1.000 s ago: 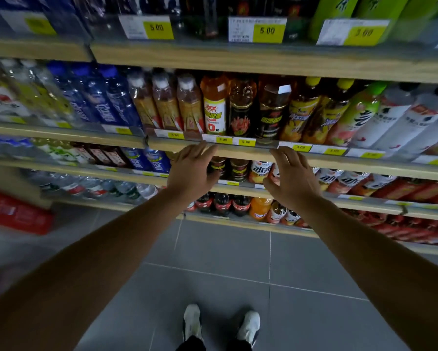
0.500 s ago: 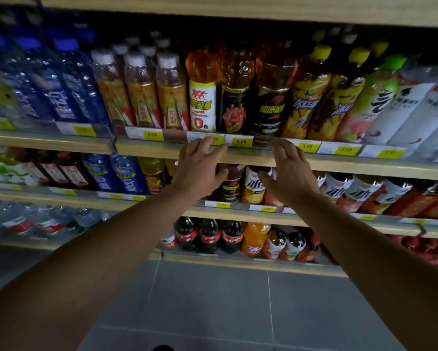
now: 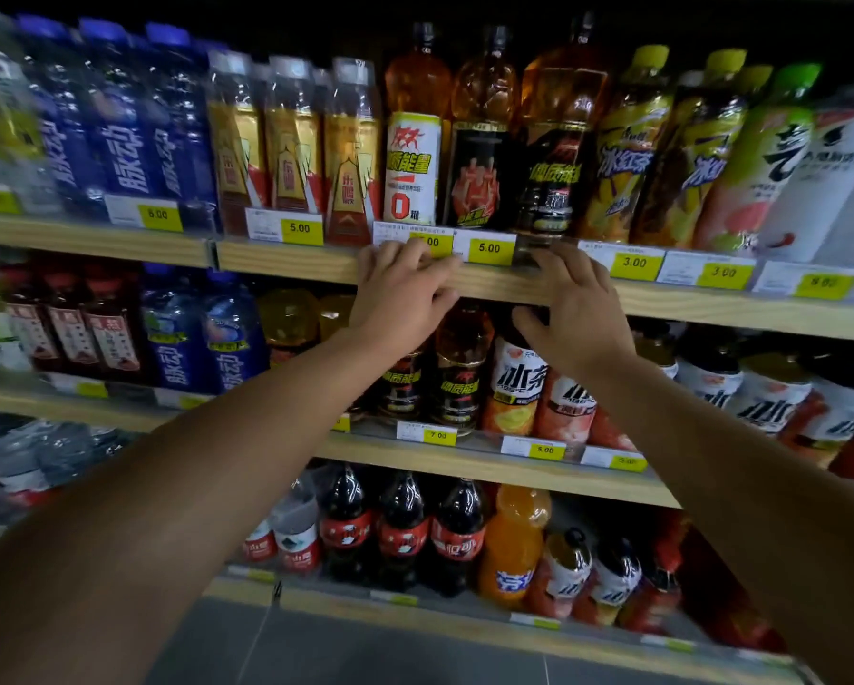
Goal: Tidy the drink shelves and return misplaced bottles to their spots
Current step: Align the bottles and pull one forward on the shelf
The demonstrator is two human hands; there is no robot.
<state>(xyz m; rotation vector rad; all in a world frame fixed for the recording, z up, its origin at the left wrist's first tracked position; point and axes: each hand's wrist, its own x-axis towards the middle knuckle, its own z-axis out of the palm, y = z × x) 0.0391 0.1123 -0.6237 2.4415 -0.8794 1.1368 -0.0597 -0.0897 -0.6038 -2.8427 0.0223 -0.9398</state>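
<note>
Wooden drink shelves fill the view. My left hand (image 3: 399, 298) and my right hand (image 3: 574, 309) are both raised in front of the edge of the upper shelf (image 3: 286, 262), fingers spread and loosely bent, holding nothing. Just above the left fingertips stands an orange bottle with a white label (image 3: 411, 140). A dark-labelled amber bottle (image 3: 479, 136) stands between the hands, and another black-labelled amber bottle (image 3: 553, 140) stands above the right fingertips. The fingers cover part of a yellow price tag (image 3: 432, 242).
Blue bottles (image 3: 123, 126) and gold-labelled bottles (image 3: 291, 145) stand left of the hands, yellow iced-tea bottles (image 3: 627, 155) to the right. The middle shelf (image 3: 464, 462) holds more amber and tea bottles. Cola bottles (image 3: 400, 531) and an orange soda (image 3: 514, 541) stand lowest. Grey floor tiles lie below.
The view has closed in on the shelves and tilted up. Both hands rose from the second shelf's level to the front edge of the upper shelf.
</note>
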